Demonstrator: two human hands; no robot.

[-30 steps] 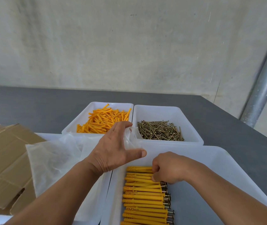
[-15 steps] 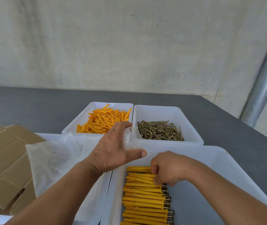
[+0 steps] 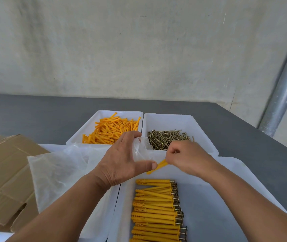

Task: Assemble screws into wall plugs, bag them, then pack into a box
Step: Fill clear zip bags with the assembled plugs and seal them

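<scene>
My left hand (image 3: pixel 121 161) grips the mouth of a clear plastic bag (image 3: pixel 139 150), with the index finger curled over its top edge and the thumb stretched out under its lower edge, so the opening faces my right hand (image 3: pixel 186 159). The right hand is curled into a loose fist and pinches one assembled plug (image 3: pixel 158 166) by its end. The yellow plug slants down toward the left thumb, its tip just beside the thumb and at the bag's mouth. I cannot tell whether the tip is already inside the film.

Below both hands, nearer to me, a row of assembled plugs (image 3: pixel 155 206) lies side by side in a white tray (image 3: pixel 235 173), their screw heads pointing toward the right forearm's side. Beyond the left hand's fingers sits a bin of loose plugs (image 3: pixel 113 130), orange and heaped. Just beyond the right hand's knuckles is a bin of screws (image 3: pixel 168 138). The two bins touch along one wall.

Under and outside the left wrist a pile of bags (image 3: pixel 57 168) lies crumpled in another white tray. Farther out on that side is flattened cardboard (image 3: pixel 4 172), all on the grey bench (image 3: pixel 34 116).
</scene>
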